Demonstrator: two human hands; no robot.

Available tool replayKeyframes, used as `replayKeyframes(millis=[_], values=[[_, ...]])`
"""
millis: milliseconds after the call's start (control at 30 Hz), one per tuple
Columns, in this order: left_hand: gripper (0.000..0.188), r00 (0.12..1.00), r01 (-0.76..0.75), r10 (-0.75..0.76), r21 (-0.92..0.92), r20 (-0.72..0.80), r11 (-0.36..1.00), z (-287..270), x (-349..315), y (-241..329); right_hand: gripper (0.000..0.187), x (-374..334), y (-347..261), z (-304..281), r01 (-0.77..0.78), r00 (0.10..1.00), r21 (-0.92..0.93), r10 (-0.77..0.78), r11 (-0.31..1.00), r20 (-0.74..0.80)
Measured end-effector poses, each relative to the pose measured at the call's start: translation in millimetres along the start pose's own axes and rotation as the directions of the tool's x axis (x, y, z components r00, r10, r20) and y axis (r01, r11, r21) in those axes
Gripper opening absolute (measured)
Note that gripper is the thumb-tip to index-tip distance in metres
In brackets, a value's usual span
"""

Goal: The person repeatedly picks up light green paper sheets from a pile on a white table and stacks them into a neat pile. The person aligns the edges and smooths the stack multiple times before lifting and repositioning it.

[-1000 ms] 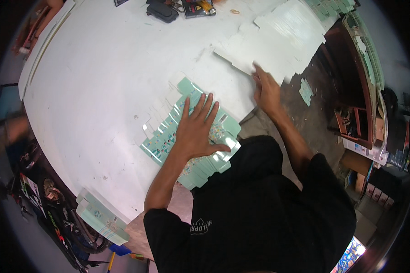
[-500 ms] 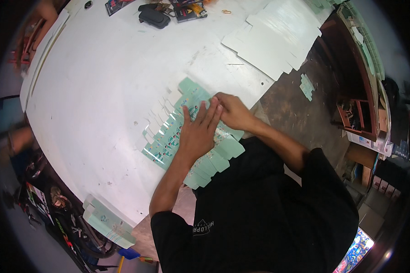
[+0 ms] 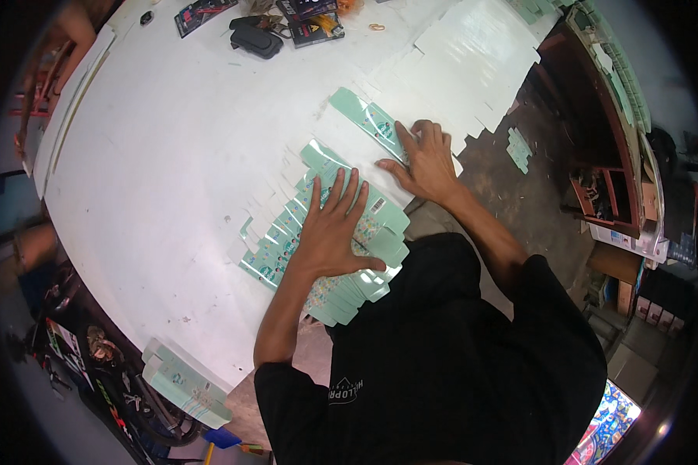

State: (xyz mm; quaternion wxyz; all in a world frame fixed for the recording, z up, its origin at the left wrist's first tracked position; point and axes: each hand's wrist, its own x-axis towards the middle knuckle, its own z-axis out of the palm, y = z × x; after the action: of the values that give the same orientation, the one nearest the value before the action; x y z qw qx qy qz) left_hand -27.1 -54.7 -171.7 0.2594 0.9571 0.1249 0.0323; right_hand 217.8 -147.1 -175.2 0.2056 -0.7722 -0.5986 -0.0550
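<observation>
My left hand (image 3: pixel 329 225) lies spread and flat on a fanned stack of mint-green printed carton blanks (image 3: pixel 275 248) at the table's near edge. Their tabs stick out on both sides of the stack. Further up and to the right, a narrow mint-green carton panel (image 3: pixel 364 116) lies on white card. My right hand (image 3: pixel 426 163) rests at that panel's lower end, index finger on it and thumb held apart. The other right fingers are bent, and how far the panel runs under them is hidden.
White die-cut sheets (image 3: pixel 473 62) cover the far right of the white table (image 3: pixel 155 155). A black case (image 3: pixel 256 40) and small packages (image 3: pixel 314 23) lie at the far edge. Another green carton bundle (image 3: pixel 184 384) sits at the near left corner. A loose green blank (image 3: pixel 518 151) lies on the floor.
My right hand has left the stack's edge and moved up and right, where the separate green panel now lies. My left hand stays on the stack, its thumb now spread outward.
</observation>
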Motion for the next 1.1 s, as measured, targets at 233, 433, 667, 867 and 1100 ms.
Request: replayKeyframes(millis=[233,433,667,867,1100], values=[[0.075,0.987,0.098,-0.058,0.272,-0.150,0.957,39,8,6,0.018,-7,-46,-6,-0.330,0.923,0.509,0.159,0.795,0.350],[0.079,0.991,-0.038,0.045,0.063,-0.129,0.997,13,14,9,0.024,10,1,-12,-0.423,0.876,0.454,0.226,0.785,0.425],[0.079,0.986,0.015,-0.003,0.073,-0.167,0.997,18,10,6,0.034,-6,-20,-3,-0.701,0.652,0.598,0.009,0.389,0.758],[0.065,0.984,0.163,-0.161,0.017,-0.072,0.986,12,16,10,0.037,13,6,-23,-0.152,0.987,-0.112,0.156,0.982,0.025],[0.053,0.984,0.078,-0.060,0.101,-0.170,0.992,21,22,-4,0.045,-2,21,-11,-0.065,0.997,0.288,0.052,0.956,0.052]])
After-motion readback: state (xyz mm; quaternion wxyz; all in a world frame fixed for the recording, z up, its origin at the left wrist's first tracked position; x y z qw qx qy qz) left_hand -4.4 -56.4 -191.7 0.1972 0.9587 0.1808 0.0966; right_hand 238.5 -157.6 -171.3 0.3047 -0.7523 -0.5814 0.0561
